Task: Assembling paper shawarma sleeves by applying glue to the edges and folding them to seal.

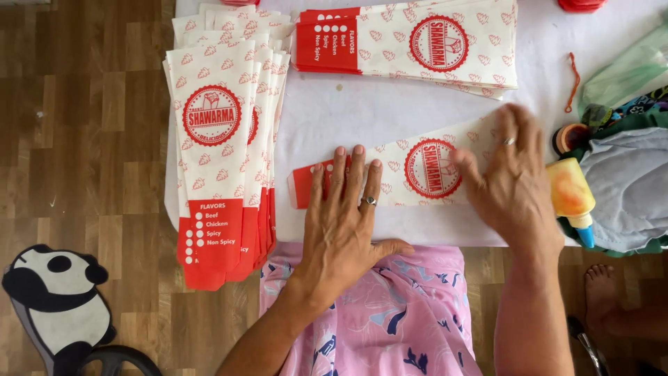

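On white board (390, 115) at centre | paper sleeve (410, 174) lay flat (red end leftward) | left hand (344, 216) spread, pressing it | right hand (511, 177) flat, fingers together, blurred | glue bottle (572, 195) just beside

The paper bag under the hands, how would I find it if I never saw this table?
Look at the white board on the wooden floor. At its near edge one red and white paper bag lies sideways alone. Unlike the stacked bags and the far pile, the left hand and right hand press it flat.
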